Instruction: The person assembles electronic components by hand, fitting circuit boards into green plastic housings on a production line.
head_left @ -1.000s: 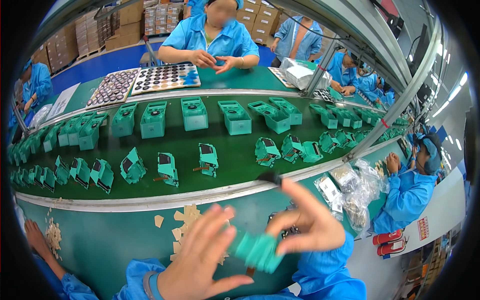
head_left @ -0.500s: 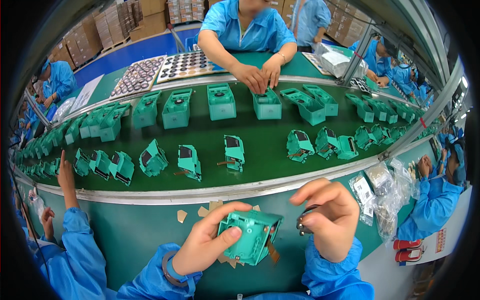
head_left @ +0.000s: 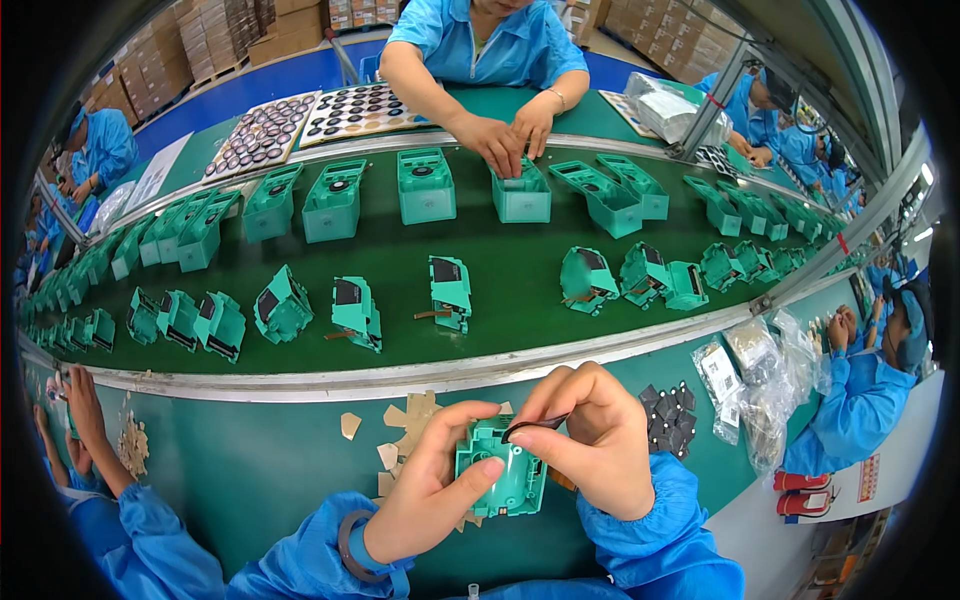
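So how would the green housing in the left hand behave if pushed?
The green housing is probably stiff: its walls show no buckling in the left hand. It looks like a thin, open shell, so likely light for its size. Its angular outline makes rolling unlikely.

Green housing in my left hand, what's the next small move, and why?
Perhaps ease the black piece down against the green housing: the right hand pinches it over the housing's upper edge, while the left hand grips the housing.
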`<control>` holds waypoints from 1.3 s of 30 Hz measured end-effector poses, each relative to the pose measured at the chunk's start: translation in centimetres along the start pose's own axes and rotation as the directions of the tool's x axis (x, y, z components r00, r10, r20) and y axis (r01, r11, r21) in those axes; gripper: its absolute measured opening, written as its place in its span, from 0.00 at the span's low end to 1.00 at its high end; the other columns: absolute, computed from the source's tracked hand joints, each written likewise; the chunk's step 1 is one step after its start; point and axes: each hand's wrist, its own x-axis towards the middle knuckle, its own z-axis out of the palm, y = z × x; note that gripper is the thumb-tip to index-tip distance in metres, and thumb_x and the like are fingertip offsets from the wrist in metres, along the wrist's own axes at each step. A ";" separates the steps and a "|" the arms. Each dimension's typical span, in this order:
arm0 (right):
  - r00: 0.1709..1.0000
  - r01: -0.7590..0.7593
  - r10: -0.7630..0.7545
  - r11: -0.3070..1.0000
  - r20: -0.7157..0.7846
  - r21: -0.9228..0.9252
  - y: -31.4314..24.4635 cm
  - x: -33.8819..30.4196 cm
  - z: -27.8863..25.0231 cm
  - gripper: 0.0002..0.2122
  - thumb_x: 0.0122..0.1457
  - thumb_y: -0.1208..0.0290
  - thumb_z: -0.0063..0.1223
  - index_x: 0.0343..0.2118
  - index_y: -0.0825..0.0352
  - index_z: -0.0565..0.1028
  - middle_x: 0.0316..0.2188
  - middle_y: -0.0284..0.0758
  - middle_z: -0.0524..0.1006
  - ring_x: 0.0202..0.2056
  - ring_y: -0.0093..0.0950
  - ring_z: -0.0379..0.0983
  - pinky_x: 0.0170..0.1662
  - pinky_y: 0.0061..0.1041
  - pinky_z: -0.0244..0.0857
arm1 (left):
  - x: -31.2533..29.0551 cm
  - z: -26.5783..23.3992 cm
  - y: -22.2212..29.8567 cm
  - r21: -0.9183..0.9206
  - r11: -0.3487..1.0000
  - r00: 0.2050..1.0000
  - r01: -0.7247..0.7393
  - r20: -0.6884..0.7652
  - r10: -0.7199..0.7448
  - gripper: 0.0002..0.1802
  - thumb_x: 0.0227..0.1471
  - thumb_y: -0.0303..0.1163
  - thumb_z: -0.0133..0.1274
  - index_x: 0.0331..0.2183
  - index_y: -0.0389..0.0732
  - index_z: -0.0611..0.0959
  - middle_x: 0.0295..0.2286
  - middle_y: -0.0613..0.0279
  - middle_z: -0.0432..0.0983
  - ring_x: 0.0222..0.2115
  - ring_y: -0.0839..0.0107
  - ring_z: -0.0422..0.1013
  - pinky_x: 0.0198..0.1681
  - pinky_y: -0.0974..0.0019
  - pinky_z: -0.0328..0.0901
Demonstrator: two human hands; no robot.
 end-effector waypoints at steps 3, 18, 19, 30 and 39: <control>0.999 0.031 -0.032 0.999 -0.031 -0.025 0.1 -0.2 -0.2 0.11 0.46 0.88 0.55 0.27 0.67 0.66 0.29 0.36 0.72 0.33 0.22 0.67 0.37 0.22 0.62 | 0.3 0.3 -0.2 -0.004 1.000 1.000 0.004 0.008 -0.004 0.23 0.56 0.26 0.45 0.52 0.35 0.59 0.45 0.57 0.62 0.44 0.75 0.63 0.44 0.72 0.63; 0.998 0.066 -0.066 0.995 0.010 -0.071 1.2 0.7 -0.9 0.10 0.45 0.89 0.53 0.23 0.68 0.65 0.25 0.35 0.70 0.33 0.26 0.68 0.39 0.26 0.64 | 1.0 1.5 -1.8 -0.218 0.973 0.992 0.076 -0.086 -0.097 0.19 0.57 0.26 0.41 0.49 0.35 0.60 0.43 0.59 0.62 0.42 0.78 0.61 0.42 0.73 0.62; 0.998 0.058 -0.057 0.996 0.016 -0.068 1.2 0.7 -1.0 0.10 0.45 0.89 0.53 0.23 0.68 0.65 0.25 0.35 0.70 0.33 0.27 0.69 0.40 0.26 0.64 | 1.0 1.5 -2.1 -0.176 0.983 0.993 0.044 -0.097 -0.062 0.18 0.57 0.26 0.41 0.49 0.35 0.60 0.42 0.59 0.62 0.42 0.78 0.61 0.42 0.74 0.62; 0.994 0.107 -0.101 0.986 0.050 -0.132 1.6 0.5 -1.6 0.10 0.43 0.90 0.52 0.23 0.69 0.64 0.25 0.36 0.70 0.32 0.28 0.69 0.39 0.27 0.65 | 1.4 2.3 -2.2 -0.181 0.983 0.989 0.010 -0.146 -0.036 0.17 0.56 0.25 0.43 0.48 0.35 0.63 0.40 0.62 0.64 0.38 0.81 0.63 0.39 0.77 0.62; 0.963 0.266 -0.265 0.906 0.049 -0.331 1.9 0.2 -1.7 0.11 0.39 0.89 0.54 0.21 0.67 0.65 0.24 0.36 0.71 0.30 0.32 0.69 0.36 0.27 0.63 | 1.9 2.6 -3.1 -0.065 0.995 0.982 -0.069 -0.179 0.057 0.15 0.54 0.23 0.43 0.45 0.34 0.66 0.39 0.61 0.65 0.42 0.79 0.61 0.45 0.75 0.58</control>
